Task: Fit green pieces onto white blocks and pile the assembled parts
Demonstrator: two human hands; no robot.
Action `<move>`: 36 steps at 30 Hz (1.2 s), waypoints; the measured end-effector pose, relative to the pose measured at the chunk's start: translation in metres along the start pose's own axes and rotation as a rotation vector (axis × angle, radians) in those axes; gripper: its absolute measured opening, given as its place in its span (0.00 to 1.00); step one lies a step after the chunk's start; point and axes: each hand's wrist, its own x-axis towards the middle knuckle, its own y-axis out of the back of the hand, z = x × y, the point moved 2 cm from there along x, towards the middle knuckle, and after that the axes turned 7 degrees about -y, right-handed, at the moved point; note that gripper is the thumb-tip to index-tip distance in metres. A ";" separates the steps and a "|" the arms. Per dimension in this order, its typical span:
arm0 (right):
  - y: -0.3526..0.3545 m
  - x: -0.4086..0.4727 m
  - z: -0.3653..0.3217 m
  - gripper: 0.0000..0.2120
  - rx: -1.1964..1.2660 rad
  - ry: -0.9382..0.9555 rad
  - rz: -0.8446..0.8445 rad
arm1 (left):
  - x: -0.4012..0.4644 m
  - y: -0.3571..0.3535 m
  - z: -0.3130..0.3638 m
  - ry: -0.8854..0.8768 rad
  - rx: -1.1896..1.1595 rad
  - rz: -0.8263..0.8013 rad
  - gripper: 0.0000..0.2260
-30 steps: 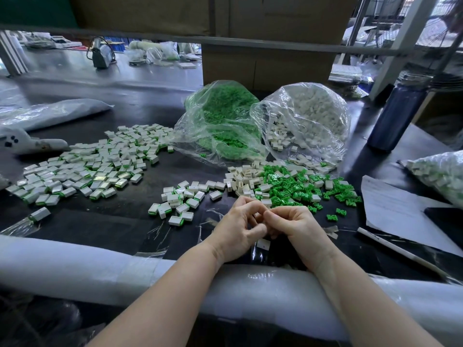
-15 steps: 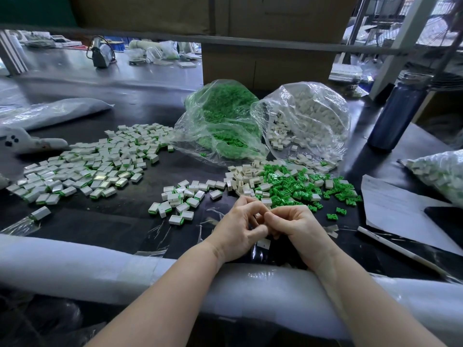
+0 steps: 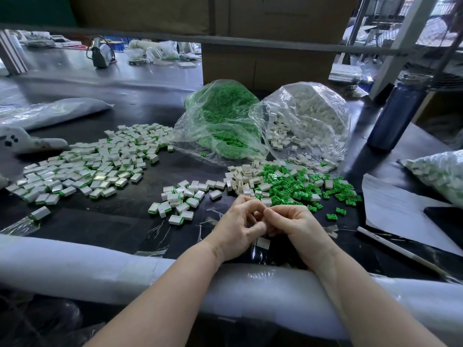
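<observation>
Head view takes in a dark counter (image 3: 140,229) whose near edge is wrapped in white foam padding (image 3: 75,261). At the back two clear bags lie open, one of green pieces (image 3: 220,113), one of white blocks (image 3: 313,113). To the left spreads the big pile of assembled parts (image 3: 95,166); a smaller cluster of assembled parts (image 3: 180,201) sits nearer the middle. Spilling from the bags, loose white blocks (image 3: 240,179) and loose green pieces (image 3: 295,186) lie mixed just beyond the hands. A dark blue bottle (image 3: 395,113) stands at the right, near a sheet of paper (image 3: 400,211).

Both forearms rest on the padding. The left hand (image 3: 240,226) and right hand (image 3: 293,226) meet fingertip to fingertip, fingers curled inward as if pinching a part between them, but whatever they hold is covered by the fingers, so I cannot tell which piece it is. One white block (image 3: 263,244) lies on the counter just under the hands.

The pieces look light, rigid and smooth, likely to slip or skitter; pinching a block by its flat sides seems the best hold while the green piece is pressed in. Whether the insert is seated cannot be seen.
</observation>
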 end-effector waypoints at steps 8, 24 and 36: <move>0.001 -0.001 0.000 0.07 -0.041 -0.009 0.014 | -0.001 -0.001 0.001 0.002 0.007 -0.025 0.12; 0.006 -0.001 -0.002 0.04 -0.241 0.227 0.274 | 0.002 0.005 -0.005 0.017 0.038 0.108 0.01; 0.012 0.001 -0.002 0.07 -0.369 0.253 0.455 | 0.000 0.006 -0.007 0.050 0.045 0.169 0.02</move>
